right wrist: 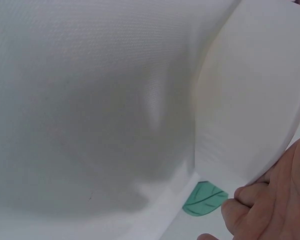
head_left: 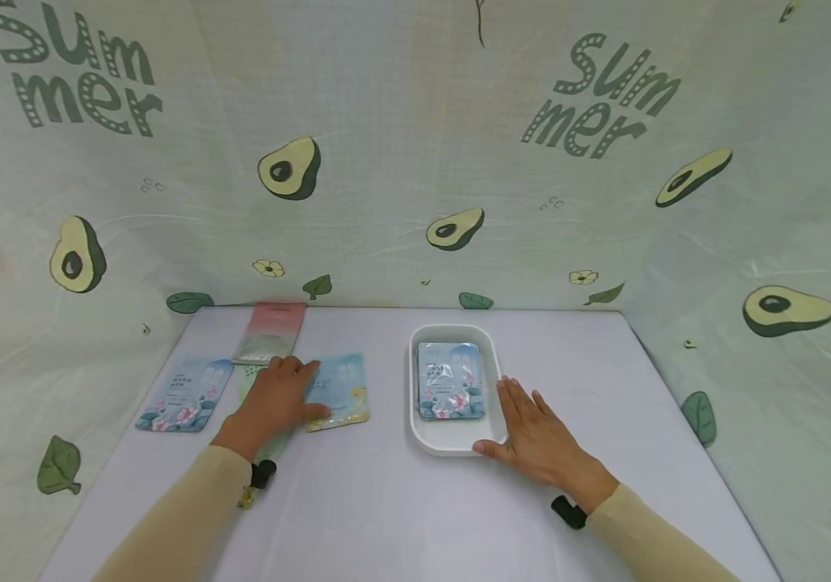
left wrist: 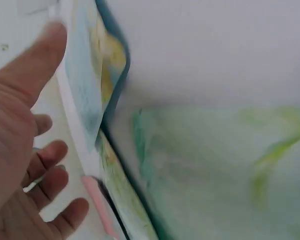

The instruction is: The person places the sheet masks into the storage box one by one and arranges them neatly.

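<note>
My left hand (head_left: 277,400) reaches over a blue face mask packet with yellow flowers (head_left: 343,390). Its thumb and index finger overlap that packet's left edge. In the left wrist view the fingers are spread and loosely bent, with the thumb over the blue packet (left wrist: 82,65). Beneath the hand and wrist lies a green packet (left wrist: 215,175), largely covered in the head view. My right hand (head_left: 539,440) lies along the right side of a white tray (head_left: 452,443), fingers extended and thumb at the front rim. Inside the tray are blue packets with pink flowers (head_left: 449,380).
Another blue packet with pink flowers (head_left: 186,394) lies at the table's left edge. Behind the left hand is a pink and silver packet (head_left: 272,331). A printed cloth (head_left: 379,267) hangs around the back and sides of the white table (head_left: 386,517).
</note>
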{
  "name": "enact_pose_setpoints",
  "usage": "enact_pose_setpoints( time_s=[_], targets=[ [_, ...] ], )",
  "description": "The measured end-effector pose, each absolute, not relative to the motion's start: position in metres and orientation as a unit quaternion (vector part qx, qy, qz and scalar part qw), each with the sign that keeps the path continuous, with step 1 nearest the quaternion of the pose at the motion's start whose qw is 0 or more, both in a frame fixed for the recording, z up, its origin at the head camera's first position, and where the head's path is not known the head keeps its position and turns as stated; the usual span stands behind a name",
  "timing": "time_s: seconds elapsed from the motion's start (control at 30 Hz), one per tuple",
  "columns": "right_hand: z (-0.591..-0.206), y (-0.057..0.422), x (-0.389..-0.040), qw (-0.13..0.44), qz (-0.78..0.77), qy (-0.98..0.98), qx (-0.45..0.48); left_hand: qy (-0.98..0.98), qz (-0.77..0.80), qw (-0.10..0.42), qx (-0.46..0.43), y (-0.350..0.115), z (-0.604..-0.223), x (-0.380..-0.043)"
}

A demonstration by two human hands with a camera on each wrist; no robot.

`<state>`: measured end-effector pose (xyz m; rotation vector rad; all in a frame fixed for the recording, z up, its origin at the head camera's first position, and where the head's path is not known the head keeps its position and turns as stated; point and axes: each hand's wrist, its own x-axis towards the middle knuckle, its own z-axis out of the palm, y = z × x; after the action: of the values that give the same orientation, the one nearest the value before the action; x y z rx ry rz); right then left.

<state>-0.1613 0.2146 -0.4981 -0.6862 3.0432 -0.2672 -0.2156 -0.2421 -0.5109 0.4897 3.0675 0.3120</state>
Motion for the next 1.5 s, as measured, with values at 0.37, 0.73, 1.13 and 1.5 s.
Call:
enact_pose_setpoints(
  time_s=[0.37,0.73,1.13,1.5],
  targets=[
    [-0.498,0.212,-0.162,0.022,-0.084,0.973,-0.212,0.988,0.052,0.075,0.124,-0.25,-0.516,-0.251],
    [-0.496,0.214,-0.162,0.01,-0.073,0.973,-0.217,0.984,0.115,0.072,0.115,-0.242,-0.513,-0.255],
    [-0.496,0.213,-0.162,0.018,-0.075,0.974,-0.214,0.979,0.133,0.096,0.124,-0.236,-0.508,-0.254],
    [-0.497,0.214,-0.162,0.014,-0.07,0.974,-0.216,0.972,0.18,0.033,0.148,-0.229,-0.509,-0.249]
  ],
)
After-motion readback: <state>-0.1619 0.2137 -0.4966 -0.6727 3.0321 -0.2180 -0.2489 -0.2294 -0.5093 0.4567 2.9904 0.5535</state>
